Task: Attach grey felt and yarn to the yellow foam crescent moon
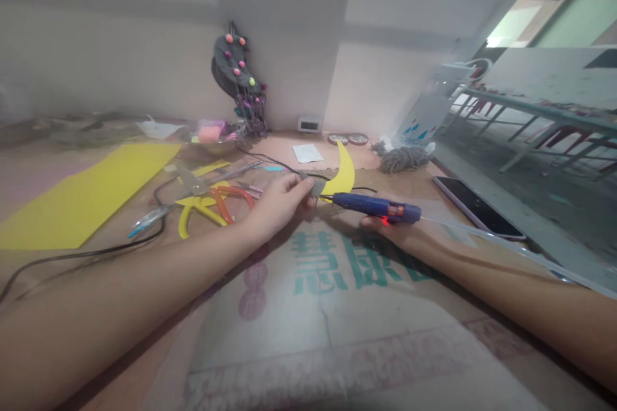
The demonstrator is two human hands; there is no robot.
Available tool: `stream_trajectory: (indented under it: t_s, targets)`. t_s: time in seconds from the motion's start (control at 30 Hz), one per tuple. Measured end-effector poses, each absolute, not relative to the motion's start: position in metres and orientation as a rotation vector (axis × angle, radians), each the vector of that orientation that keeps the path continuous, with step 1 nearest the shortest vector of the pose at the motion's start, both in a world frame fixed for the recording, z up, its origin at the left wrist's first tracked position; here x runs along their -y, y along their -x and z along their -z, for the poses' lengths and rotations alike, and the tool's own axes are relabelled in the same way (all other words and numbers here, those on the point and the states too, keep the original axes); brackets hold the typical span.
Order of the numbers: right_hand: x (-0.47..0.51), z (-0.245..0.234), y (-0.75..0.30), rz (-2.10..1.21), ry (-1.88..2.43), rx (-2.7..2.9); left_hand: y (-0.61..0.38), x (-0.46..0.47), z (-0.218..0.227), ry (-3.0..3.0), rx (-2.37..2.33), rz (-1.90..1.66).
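Observation:
My left hand pinches a yellow crescent cutout near its lower end, where a small piece of grey material covers it. In my right hand is a blue hot glue gun with a red light glowing underneath. The gun's nozzle points left and is at the grey piece; whether it touches cannot be told. A long clear glue stick trails from the gun's back end. Left of my left hand lie orange-handled scissors and a yellow-handled tool.
A yellow sheet lies at left beside a black cord. A phone and grey yarn are at right. A grey crescent ornament with pompoms hangs at the wall. Printed sacking covers the table front.

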State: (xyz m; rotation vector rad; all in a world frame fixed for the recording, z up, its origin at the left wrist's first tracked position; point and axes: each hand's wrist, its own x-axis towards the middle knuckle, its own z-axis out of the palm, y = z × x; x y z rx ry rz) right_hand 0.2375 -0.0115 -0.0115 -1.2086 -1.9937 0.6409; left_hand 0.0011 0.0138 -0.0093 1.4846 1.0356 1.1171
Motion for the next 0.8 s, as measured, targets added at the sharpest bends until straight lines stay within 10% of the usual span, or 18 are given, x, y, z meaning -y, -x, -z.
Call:
stream_trajectory:
  t_s: [0.8]
  targets:
    - [0.010, 0.012, -0.231, -0.550, 1.311, 1.874, 0.002, -0.013, 0.008, -1.575, -1.070, -1.128]
